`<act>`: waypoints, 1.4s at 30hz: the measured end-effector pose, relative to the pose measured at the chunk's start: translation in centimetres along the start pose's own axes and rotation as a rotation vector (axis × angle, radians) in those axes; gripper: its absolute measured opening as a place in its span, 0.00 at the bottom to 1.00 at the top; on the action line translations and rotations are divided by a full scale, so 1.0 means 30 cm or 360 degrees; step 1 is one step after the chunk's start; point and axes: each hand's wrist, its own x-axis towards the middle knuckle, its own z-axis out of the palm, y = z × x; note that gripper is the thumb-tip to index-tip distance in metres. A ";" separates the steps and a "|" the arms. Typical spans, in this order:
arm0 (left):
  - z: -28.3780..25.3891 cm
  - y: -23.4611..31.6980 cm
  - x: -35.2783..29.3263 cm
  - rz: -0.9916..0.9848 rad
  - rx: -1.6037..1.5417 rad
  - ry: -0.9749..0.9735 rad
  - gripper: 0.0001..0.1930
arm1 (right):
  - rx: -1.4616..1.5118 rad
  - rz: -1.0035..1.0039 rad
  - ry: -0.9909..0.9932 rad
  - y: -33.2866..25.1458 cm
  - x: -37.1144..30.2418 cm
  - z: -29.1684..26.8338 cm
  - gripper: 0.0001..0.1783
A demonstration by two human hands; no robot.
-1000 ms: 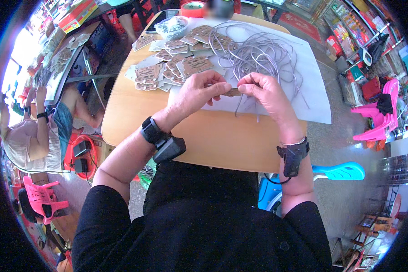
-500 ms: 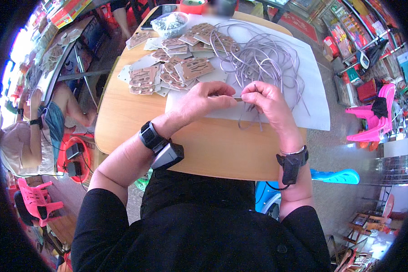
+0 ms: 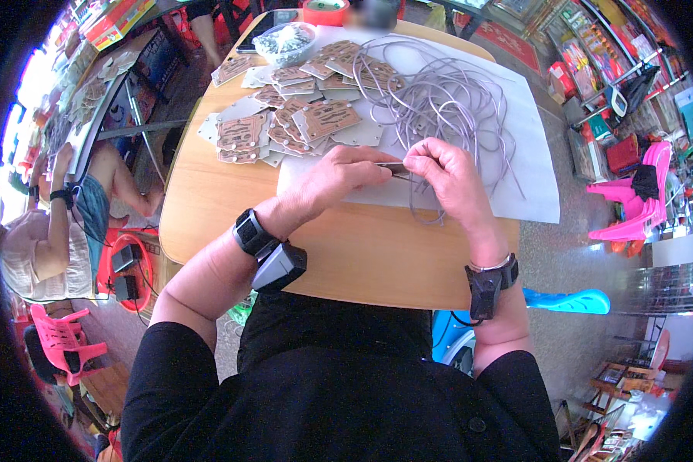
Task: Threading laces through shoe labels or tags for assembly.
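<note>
Above the near edge of the white sheet, my left hand [image 3: 333, 179] is closed on a thin flat board [image 3: 395, 165], seen almost edge-on. My right hand [image 3: 448, 175] meets it from the other side with thumb and index finger pinched. From below those fingertips a strand of lavender-grey cord [image 3: 413, 202] hangs in a loop; its exact hold is hidden by the fingers. A loose tangle of the same cord [image 3: 443, 104] lies just beyond my right hand. Left of it are piled brown-faced boards [image 3: 327, 117] with dark slots and pale round studs.
A clear tub of small pale pieces [image 3: 286, 45], a red-orange tape roll [image 3: 325, 11] and a dark phone [image 3: 266, 27] sit along the wooden table's [image 3: 346, 258] far side. A seated person [image 3: 50, 242] works at the left. Pink chairs [image 3: 654, 192] flank both sides.
My left hand has turned slightly, and the flat board's edge now shows between its fingertips and my right hand. The right hand has shifted a little left, its pinch tighter.
</note>
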 end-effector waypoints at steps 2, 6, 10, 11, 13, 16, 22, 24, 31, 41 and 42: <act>-0.004 0.000 0.005 -0.0104 -0.0076 -0.0005 0.18 | -0.0104 0.0033 -0.0080 -0.002 -0.001 -0.009 0.10; -0.010 -0.053 0.016 -0.0090 -0.0409 0.0154 0.19 | 0.0310 0.0130 -0.0105 -0.027 -0.010 -0.028 0.09; -0.004 -0.042 0.013 -0.0207 -0.0554 0.0333 0.20 | 0.0961 0.0037 -0.0261 -0.052 -0.028 -0.098 0.08; -0.009 -0.050 0.014 -0.0205 -0.0555 0.0342 0.20 | 0.0944 0.0034 -0.0358 -0.065 -0.035 -0.107 0.08; -0.014 -0.067 0.023 -0.0169 -0.0696 0.0260 0.20 | 0.1030 0.0065 -0.0383 -0.072 -0.044 -0.107 0.07; -0.006 -0.058 0.022 -0.0148 -0.0543 0.0209 0.19 | 0.1127 -0.0399 -0.0752 -0.053 -0.052 -0.088 0.06; -0.008 -0.056 0.022 0.0330 0.0374 -0.0106 0.18 | 0.2524 -0.0234 -0.0273 -0.061 -0.041 -0.093 0.07; -0.017 -0.051 0.020 0.0329 0.0328 -0.0228 0.19 | 0.2791 -0.0047 0.0300 -0.061 -0.002 -0.135 0.09; -0.044 -0.019 0.007 0.0128 0.0116 -0.0490 0.21 | 0.0968 -0.0282 0.1051 -0.007 0.030 -0.213 0.07; -0.040 -0.006 -0.024 0.0221 0.0126 -0.0416 0.20 | 0.0719 -0.0616 0.0592 -0.310 0.120 -0.226 0.04; -0.044 -0.004 -0.027 0.0235 0.0112 -0.0423 0.19 | 0.0655 -0.0538 0.0751 -0.259 0.150 -0.245 0.05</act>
